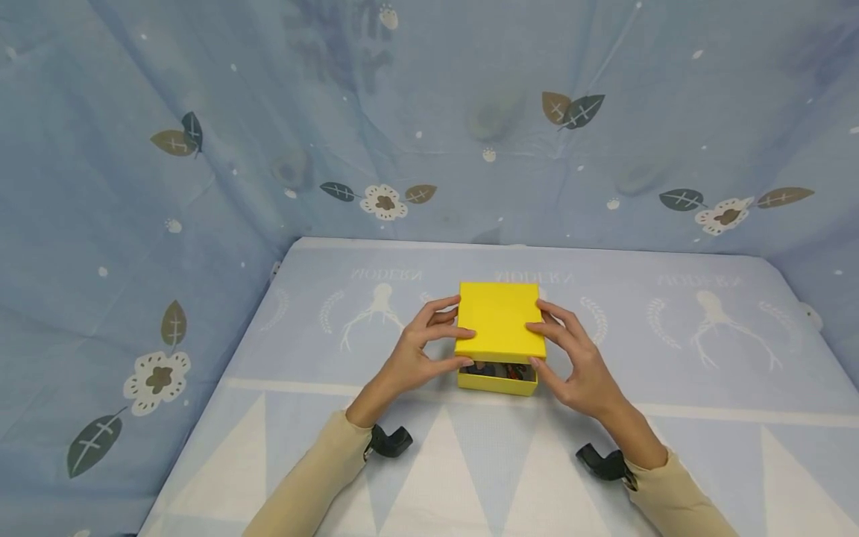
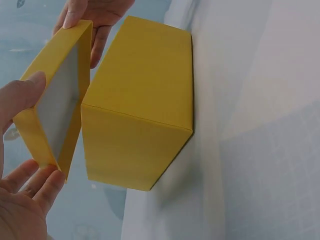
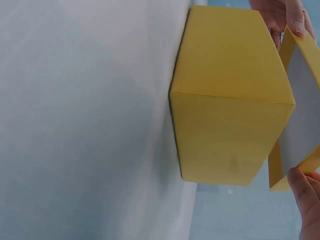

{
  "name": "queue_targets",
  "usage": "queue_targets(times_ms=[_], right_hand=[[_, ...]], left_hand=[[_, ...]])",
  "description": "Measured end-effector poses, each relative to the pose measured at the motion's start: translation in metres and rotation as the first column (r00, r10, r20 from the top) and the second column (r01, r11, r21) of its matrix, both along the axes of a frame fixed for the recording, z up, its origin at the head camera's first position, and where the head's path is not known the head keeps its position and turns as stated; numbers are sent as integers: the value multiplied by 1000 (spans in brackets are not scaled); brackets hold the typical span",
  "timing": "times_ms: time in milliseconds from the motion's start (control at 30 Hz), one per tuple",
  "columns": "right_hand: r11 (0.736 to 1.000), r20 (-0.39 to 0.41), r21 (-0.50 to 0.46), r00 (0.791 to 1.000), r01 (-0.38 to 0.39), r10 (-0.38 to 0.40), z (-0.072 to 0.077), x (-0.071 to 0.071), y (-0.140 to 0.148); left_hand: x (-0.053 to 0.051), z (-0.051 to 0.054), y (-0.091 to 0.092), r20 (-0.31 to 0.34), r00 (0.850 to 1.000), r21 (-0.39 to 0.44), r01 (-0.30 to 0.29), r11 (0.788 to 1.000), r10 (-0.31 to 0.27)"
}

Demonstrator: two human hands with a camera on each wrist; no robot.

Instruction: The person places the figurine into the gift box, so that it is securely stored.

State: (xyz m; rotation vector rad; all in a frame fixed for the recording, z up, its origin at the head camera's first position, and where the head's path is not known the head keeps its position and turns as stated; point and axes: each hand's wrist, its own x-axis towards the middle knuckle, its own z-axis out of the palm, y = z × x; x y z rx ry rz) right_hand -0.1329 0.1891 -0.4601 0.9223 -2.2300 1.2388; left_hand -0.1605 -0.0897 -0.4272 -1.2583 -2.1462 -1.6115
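Observation:
A yellow box lid is held by both hands over a yellow box. My left hand grips the lid's left side, thumb at the near corner. On the opposite side, my right hand pinches the lid in the same way. Both wrist views show a gap between the raised lid and the standing box, with the lid's pale inside visible. Through the front gap in the head view, dark and reddish contents can be seen inside the box; their kind cannot be made out.
The box stands on a table with a pale blue and white patterned cloth. A blue curtain with flowers and leaves hangs behind and to the left. Black wrist-worn devices sit at both sleeves.

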Motion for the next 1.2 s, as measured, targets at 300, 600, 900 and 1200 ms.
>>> queue_targets(times_ms=[300, 600, 900, 1200], right_hand=[[1000, -30, -12, 999, -14, 14, -11, -3, 2], [1000, 0, 0, 1000, -23, 23, -14, -2, 5], [996, 44, 85, 999, 8, -11, -14, 0, 7], [993, 88, 118, 996, -8, -3, -11, 1, 9]], left_hand=[[-1, -6, 1, 34, 999, -29, -9, 1000, 10], [0, -9, 2, 23, 999, -41, -20, 999, 21], [0, -9, 3, 4, 1000, -62, -5, 998, 5], [0, -10, 2, 16, 1000, -87, 3, 996, -2]])
